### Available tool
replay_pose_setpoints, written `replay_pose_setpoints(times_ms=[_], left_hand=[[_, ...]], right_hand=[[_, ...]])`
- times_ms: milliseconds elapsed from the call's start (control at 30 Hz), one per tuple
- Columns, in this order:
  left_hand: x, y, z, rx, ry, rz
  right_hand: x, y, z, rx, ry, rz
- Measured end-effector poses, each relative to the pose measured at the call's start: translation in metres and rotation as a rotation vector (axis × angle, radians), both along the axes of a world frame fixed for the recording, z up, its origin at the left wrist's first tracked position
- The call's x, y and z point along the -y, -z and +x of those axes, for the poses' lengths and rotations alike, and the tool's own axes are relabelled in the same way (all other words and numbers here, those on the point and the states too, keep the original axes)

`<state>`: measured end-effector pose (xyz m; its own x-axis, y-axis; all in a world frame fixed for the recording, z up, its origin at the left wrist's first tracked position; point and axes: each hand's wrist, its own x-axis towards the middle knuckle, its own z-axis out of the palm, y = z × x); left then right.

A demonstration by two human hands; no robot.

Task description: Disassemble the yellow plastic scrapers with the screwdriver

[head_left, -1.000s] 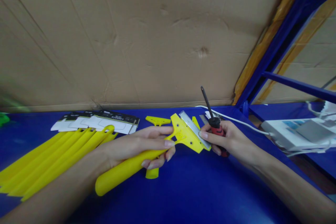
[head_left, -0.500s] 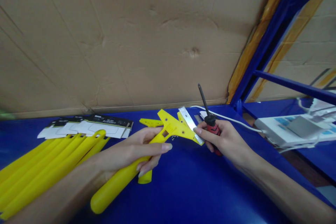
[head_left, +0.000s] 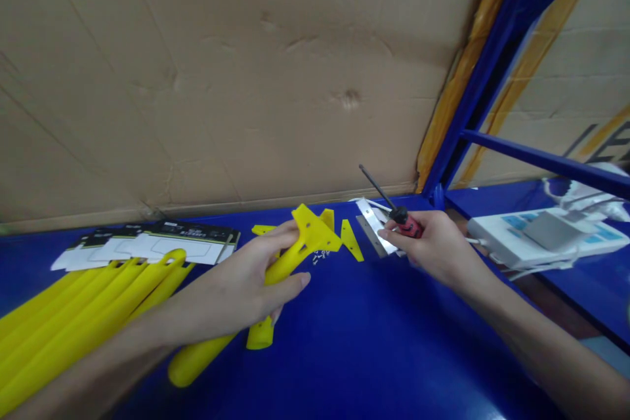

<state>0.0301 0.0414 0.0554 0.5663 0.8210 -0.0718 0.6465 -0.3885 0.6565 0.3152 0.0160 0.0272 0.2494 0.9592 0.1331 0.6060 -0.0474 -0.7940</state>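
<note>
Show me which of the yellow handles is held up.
The yellow handle in the left hand; the other handles lie on the blue table.

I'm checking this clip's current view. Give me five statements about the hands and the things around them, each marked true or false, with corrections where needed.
1. The left hand holds the yellow scraper. True.
2. The screwdriver is in the left hand. False: the right hand holds it.
3. Small loose parts lie on the blue table. True.
4. The screwdriver's tip touches the yellow scraper. False: it points upward, clear of it.
5. The metal strip is fixed to the yellow scraper. False: it is apart from it, under the right thumb.
</note>
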Motion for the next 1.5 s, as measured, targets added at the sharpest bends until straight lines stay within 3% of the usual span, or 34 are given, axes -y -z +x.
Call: replay_pose_setpoints(times_ms=[100,233,467,600,767,1200,1500], left_hand=[[-0.004,0.000,0.017,-0.086,0.171,0.319],[-0.014,0.001,0.042,-0.218,0.341,0.484],[-0.024,0.003,0.059,-0.600,0.431,0.481],[-0.029,-0.005,0.064,-0.663,0.500,0.451],[-0.032,-0.020,0.065,-0.600,0.596,0.452],[-0.040,-0.025,0.048,-0.495,0.392,0.458],[-0.029,-0.032,0.011,-0.390,0.068,0.322]], right_hand=[[-0.003,-0.002,0.001,0.130,0.050,0.017],[-0.004,-0.001,-0.005,0.233,0.062,0.003],[-0.010,0.007,-0.008,0.293,0.045,0.004],[-0.011,0.011,-0.008,0.317,0.021,0.005],[-0.010,0.013,-0.008,0.321,0.024,0.033],[-0.001,0.006,-0.019,0.214,-0.138,0.040],[-0.011,0.015,-0.035,0.360,-0.099,0.041]])
